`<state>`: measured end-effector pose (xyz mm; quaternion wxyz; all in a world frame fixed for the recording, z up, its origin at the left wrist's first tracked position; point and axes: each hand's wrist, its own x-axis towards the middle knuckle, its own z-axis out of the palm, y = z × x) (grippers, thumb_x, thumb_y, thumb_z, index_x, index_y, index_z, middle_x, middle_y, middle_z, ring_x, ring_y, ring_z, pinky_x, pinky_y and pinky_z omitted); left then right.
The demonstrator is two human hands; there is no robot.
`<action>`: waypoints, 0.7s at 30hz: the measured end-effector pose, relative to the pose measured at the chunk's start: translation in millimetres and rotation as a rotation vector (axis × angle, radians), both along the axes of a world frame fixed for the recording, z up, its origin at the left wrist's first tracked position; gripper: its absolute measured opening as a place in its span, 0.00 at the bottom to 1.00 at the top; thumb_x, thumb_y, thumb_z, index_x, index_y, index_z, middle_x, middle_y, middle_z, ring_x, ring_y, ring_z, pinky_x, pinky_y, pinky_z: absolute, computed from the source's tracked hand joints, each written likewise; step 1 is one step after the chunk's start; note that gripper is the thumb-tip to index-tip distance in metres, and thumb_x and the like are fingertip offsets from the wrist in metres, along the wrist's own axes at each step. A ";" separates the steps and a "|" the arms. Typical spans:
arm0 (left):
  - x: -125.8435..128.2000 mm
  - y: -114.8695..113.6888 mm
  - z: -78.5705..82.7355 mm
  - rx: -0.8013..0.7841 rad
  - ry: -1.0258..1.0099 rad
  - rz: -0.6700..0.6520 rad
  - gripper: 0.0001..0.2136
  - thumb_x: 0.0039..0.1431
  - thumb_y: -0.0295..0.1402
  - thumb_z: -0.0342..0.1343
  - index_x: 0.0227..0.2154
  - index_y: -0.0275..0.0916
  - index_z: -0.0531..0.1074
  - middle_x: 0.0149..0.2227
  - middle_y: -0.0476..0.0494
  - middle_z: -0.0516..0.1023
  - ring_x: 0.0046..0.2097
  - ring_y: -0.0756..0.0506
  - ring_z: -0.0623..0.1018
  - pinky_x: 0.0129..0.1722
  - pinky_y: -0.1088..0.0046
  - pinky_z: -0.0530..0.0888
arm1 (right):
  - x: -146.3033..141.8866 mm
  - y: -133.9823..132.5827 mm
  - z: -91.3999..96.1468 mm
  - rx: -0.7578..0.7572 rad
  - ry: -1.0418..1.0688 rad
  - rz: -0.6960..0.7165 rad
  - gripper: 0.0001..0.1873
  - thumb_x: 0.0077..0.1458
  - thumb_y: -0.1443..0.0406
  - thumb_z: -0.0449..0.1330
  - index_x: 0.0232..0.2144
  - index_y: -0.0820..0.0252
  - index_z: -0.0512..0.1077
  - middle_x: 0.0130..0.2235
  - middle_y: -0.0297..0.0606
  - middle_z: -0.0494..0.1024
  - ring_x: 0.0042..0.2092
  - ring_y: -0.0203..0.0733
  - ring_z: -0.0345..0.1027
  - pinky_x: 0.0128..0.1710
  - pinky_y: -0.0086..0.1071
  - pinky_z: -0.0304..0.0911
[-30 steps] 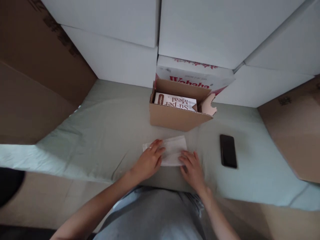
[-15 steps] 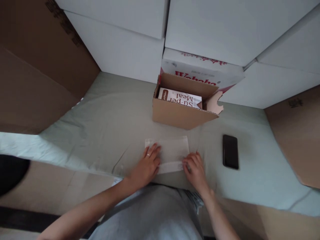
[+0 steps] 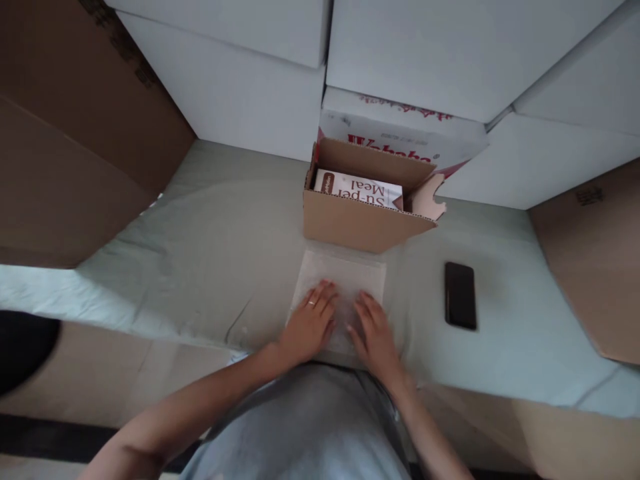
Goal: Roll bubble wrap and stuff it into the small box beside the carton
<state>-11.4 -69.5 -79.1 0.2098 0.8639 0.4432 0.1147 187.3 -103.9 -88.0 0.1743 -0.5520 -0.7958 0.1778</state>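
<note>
A clear plastic bag (image 3: 345,267) lies flat on the green cloth in front of me, its far edge close to a cardboard box. Resting on its left part is my left hand (image 3: 311,323), fingers stretched out, a ring on one of them. My right hand (image 3: 374,333) lies on the bag's right part with the fingers spread. Neither hand grips anything. Just beyond the bag stands the open cardboard box (image 3: 365,223), with a white carton (image 3: 359,189) marked "Su-per Meal" inside it.
A black phone (image 3: 461,295) lies to the right on the green cloth (image 3: 215,233). Large brown cartons stand at the left (image 3: 75,167) and right (image 3: 595,267). White boxes (image 3: 240,93) are stacked along the back, with a red-lettered box (image 3: 400,130) among them.
The plastic bag now spreads farther forward, toward the cardboard box, where it was a shorter strip before. My right hand has moved left onto the bag, and both hands lie closer together.
</note>
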 end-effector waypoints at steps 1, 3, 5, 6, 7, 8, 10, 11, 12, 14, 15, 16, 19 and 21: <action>5.2 2.1 -8.5 0.027 0.028 -0.009 0.24 0.63 0.35 0.45 0.60 0.30 0.54 0.65 0.33 0.52 0.67 0.36 0.48 0.62 0.55 0.54 | -8.2 3.1 -5.0 -0.003 -0.041 0.001 0.27 0.59 0.62 0.51 0.60 0.62 0.54 0.63 0.52 0.55 0.65 0.51 0.45 0.60 0.51 0.52; 7.7 3.1 -24.0 0.060 0.078 -0.024 0.30 0.63 0.42 0.45 0.62 0.28 0.49 0.66 0.32 0.48 0.67 0.36 0.46 0.63 0.55 0.52 | -16.1 4.5 -14.9 -0.004 -0.111 0.027 0.32 0.59 0.59 0.51 0.63 0.61 0.48 0.65 0.51 0.51 0.66 0.52 0.41 0.61 0.53 0.49; -0.6 -0.4 -33.8 0.078 0.110 -0.023 0.35 0.61 0.48 0.44 0.63 0.27 0.47 0.66 0.30 0.47 0.67 0.35 0.46 0.63 0.55 0.51 | -10.2 -0.7 -22.3 -0.002 -0.170 0.039 0.35 0.59 0.56 0.51 0.64 0.59 0.44 0.65 0.49 0.51 0.66 0.53 0.42 0.61 0.56 0.45; -7.2 -2.8 -35.8 0.085 0.117 -0.010 0.37 0.60 0.50 0.44 0.63 0.27 0.45 0.66 0.29 0.46 0.67 0.35 0.45 0.63 0.55 0.51 | -3.3 -4.5 -24.2 -0.004 -0.196 0.032 0.37 0.59 0.55 0.51 0.65 0.58 0.43 0.65 0.49 0.51 0.66 0.53 0.43 0.61 0.57 0.44; -13.8 -4.9 -35.9 0.091 0.121 0.011 0.38 0.60 0.51 0.44 0.63 0.26 0.44 0.66 0.28 0.45 0.67 0.35 0.44 0.63 0.55 0.51 | 4.5 -8.1 -24.8 -0.009 -0.217 0.017 0.37 0.59 0.55 0.51 0.65 0.58 0.41 0.65 0.49 0.50 0.66 0.54 0.43 0.61 0.58 0.43; -19.3 -5.9 -34.3 0.095 0.122 0.036 0.38 0.60 0.51 0.44 0.63 0.26 0.44 0.66 0.28 0.45 0.67 0.35 0.43 0.63 0.55 0.52 | 11.8 -10.4 -24.1 -0.014 -0.232 0.000 0.38 0.59 0.56 0.50 0.65 0.58 0.39 0.65 0.48 0.50 0.66 0.54 0.43 0.61 0.58 0.43; -23.9 -1.9 -28.2 0.105 0.119 0.059 0.35 0.62 0.47 0.44 0.63 0.26 0.45 0.66 0.28 0.44 0.67 0.35 0.42 0.62 0.54 0.52 | 20.0 -8.4 -19.9 -0.014 -0.242 -0.028 0.37 0.60 0.58 0.49 0.65 0.58 0.37 0.66 0.48 0.49 0.66 0.53 0.42 0.61 0.59 0.43; -22.2 3.5 -24.7 0.111 0.114 0.050 0.32 0.63 0.44 0.44 0.63 0.28 0.46 0.66 0.29 0.45 0.67 0.35 0.42 0.62 0.54 0.52 | 19.7 -3.4 -17.5 -0.005 -0.237 -0.038 0.36 0.61 0.59 0.48 0.65 0.58 0.37 0.66 0.48 0.49 0.66 0.53 0.42 0.61 0.58 0.43; -18.3 11.0 -21.8 0.119 0.107 0.029 0.30 0.63 0.42 0.44 0.63 0.29 0.48 0.66 0.30 0.45 0.67 0.36 0.42 0.62 0.54 0.52 | 16.4 4.2 -15.6 0.010 -0.226 -0.043 0.35 0.61 0.60 0.47 0.65 0.59 0.38 0.66 0.48 0.48 0.66 0.53 0.41 0.61 0.58 0.44; -7.4 29.6 -19.1 0.139 0.084 -0.017 0.26 0.64 0.38 0.43 0.62 0.33 0.51 0.66 0.33 0.45 0.67 0.36 0.42 0.63 0.53 0.51 | 4.5 24.8 -14.6 0.044 -0.193 -0.051 0.33 0.62 0.61 0.46 0.65 0.59 0.40 0.66 0.48 0.47 0.67 0.51 0.38 0.61 0.56 0.43; -2.5 39.0 -19.6 0.142 0.076 -0.023 0.26 0.64 0.39 0.43 0.62 0.34 0.52 0.66 0.33 0.46 0.67 0.36 0.43 0.63 0.52 0.50 | -1.7 36.0 -15.7 0.054 -0.174 -0.051 0.32 0.62 0.61 0.46 0.65 0.60 0.41 0.66 0.48 0.47 0.67 0.51 0.37 0.62 0.55 0.43; 0.7 47.6 -21.3 0.140 0.072 -0.022 0.26 0.64 0.40 0.44 0.62 0.34 0.52 0.66 0.32 0.46 0.67 0.36 0.43 0.63 0.52 0.50 | -6.6 46.5 -17.7 0.061 -0.158 -0.051 0.32 0.62 0.60 0.47 0.65 0.60 0.42 0.66 0.48 0.48 0.67 0.50 0.38 0.62 0.54 0.43; -3.9 62.6 -30.5 0.123 0.068 -0.004 0.31 0.62 0.45 0.45 0.62 0.31 0.49 0.66 0.30 0.47 0.67 0.37 0.44 0.63 0.53 0.50 | -6.3 67.0 -24.8 0.049 -0.150 -0.040 0.35 0.60 0.57 0.49 0.65 0.61 0.43 0.66 0.48 0.49 0.67 0.51 0.39 0.63 0.55 0.42; -16.3 61.9 -34.4 0.120 0.070 0.053 0.35 0.61 0.48 0.45 0.63 0.28 0.46 0.66 0.27 0.46 0.67 0.36 0.43 0.63 0.52 0.50 | 4.7 68.7 -26.3 0.051 -0.164 -0.075 0.36 0.60 0.55 0.49 0.65 0.62 0.43 0.66 0.49 0.49 0.66 0.53 0.39 0.62 0.57 0.40</action>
